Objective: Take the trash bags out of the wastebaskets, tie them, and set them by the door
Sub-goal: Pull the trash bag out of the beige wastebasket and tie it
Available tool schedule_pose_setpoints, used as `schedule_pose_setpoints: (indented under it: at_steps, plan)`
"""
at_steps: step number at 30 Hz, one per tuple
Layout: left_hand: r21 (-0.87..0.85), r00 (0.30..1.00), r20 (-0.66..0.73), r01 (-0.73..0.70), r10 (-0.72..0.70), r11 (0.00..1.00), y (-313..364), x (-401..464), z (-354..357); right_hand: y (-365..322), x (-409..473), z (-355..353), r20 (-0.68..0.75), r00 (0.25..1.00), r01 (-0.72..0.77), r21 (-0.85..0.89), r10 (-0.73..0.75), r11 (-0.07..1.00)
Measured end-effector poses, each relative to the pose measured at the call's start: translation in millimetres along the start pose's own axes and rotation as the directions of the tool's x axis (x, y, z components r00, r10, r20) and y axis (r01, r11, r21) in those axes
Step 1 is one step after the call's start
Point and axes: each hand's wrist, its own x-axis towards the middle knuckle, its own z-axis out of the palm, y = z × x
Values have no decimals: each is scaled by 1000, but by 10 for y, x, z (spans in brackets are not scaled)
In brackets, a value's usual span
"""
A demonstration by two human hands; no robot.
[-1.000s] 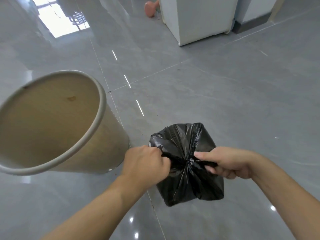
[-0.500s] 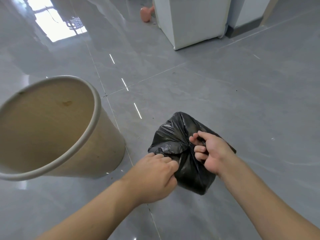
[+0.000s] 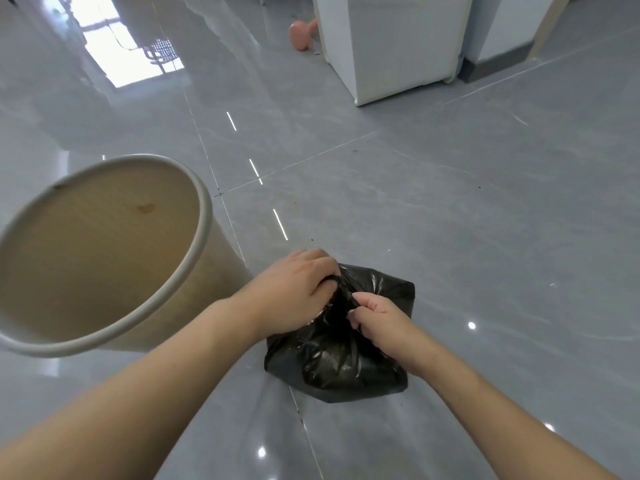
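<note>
On the grey tiled floor (image 3: 450,209), low in the middle of the view, sits a black trash bag (image 3: 341,362), squat and lumpy, its gathered neck pointing up toward the camera and its bulk resting on the tiles across a grout line. No print, label or brand can be read on the glossy plastic. Both hands meet at the neck: the left hand (image 3: 294,289) comes in from the left with its fingers curled down into the bunched plastic, its grip clenched on the bag's top, and the right hand (image 3: 375,318) comes in from the lower right, fist closed on the same twisted neck just beside the left. Bare forearms run back toward the bottom corners of the view. To the left, near the bag but apart from it, stands a beige wastebasket (image 3: 204,244) with a pale rim, unlined, a small brownish stain on its inner wall. Farther off, at the top, a white cabinet (image 3: 398,46) stands on the floor with a pinkish object (image 3: 300,32) beside it, and a bright window reflection (image 3: 131,57) lies on the tiles at upper left.
</note>
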Motion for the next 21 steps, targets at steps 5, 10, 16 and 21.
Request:
schedule_pose_setpoints:
  at_steps: [5, 10, 16, 21]
  plan:
    - [-106, 986, 51, 160, -156, 981, -54, 116, -100, -39, -32, 96, 117, 993, -17, -81, 26, 997]
    - [-344, 948, 73, 315, -309, 885, -152, 57, 64, -64, -67, 34, 100, 965, 237, -722, -241, 650]
    - [-540, 921, 176, 385, -346, 748, -134, -47, 281, 68, -126, 7, 132, 906, 324, -826, -401, 460]
    - [-611, 901, 197, 422, -387, 670, -153, -49, 394, 71, -149, -8, 20, 919, 249, -804, -394, 540]
